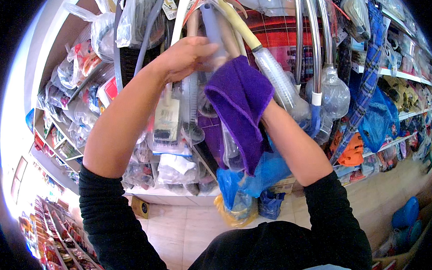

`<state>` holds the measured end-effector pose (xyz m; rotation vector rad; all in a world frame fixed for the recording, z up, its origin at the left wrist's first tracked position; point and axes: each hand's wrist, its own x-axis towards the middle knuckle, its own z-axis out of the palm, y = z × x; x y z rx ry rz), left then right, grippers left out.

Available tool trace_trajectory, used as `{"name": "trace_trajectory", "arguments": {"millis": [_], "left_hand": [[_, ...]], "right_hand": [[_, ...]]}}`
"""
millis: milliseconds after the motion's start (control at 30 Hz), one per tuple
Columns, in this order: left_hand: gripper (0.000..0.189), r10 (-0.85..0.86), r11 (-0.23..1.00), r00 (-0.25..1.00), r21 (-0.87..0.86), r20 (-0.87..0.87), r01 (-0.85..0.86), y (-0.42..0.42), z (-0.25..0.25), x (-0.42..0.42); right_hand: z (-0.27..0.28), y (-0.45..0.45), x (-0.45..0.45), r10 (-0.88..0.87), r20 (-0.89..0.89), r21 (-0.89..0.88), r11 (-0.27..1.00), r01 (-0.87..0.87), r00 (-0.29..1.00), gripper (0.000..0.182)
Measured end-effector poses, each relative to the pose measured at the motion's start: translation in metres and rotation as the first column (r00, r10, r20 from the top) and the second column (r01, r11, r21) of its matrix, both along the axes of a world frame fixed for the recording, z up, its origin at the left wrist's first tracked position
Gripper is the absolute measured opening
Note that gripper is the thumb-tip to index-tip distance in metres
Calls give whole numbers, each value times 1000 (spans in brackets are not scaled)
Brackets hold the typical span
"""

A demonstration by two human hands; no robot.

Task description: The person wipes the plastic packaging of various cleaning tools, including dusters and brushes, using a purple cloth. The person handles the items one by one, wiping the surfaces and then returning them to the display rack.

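My left hand (192, 57) is at the grey-blue handle (212, 24) of a hanging brush, its fingers blurred; whether they close on the handle is unclear. A purple cloth (239, 95) drapes over my right hand, which it hides, and hangs down past the wrist. The cloth lies close against the lower part of the same handle. Beside it on the right hangs a brush with a yellow handle (239, 23) and clear wrapping. To the left hang a brush in a clear package (166, 119) and other long-handled brushes.
Chrome tubes (314, 42) and a blue plaid umbrella (367, 76) hang at the right. Shelves (406, 74) of bagged goods stand on both sides. Below, blue and yellow plastic bags (236, 213) and a cardboard box (140, 207) rest near the tiled floor (167, 233).
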<state>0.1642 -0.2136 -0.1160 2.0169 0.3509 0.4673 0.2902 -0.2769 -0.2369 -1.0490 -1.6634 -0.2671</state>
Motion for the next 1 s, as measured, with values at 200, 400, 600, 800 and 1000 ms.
{"name": "trace_trajectory", "arguments": {"millis": [200,400,600,800,1000], "left_hand": [[34,-28,995,998,-94,47,32,16,2,-5],[39,45,999,998,-22,-43,-46,-1,2,5],[45,152,984,988,90,-7,-151,-13,-2,13],[49,288,901,954,314,88,-301,-25,-3,15],[51,338,824,921,413,193,-388,1,-16,25]], "right_hand": [[-32,-56,-35,-234,245,46,972,230,941,15],[-40,-83,-43,-247,355,78,969,235,901,15],[22,-40,-17,-368,502,69,919,387,783,14],[45,-33,-6,-429,577,-7,848,530,695,13],[22,-28,-2,-480,321,102,875,474,817,14]]}}
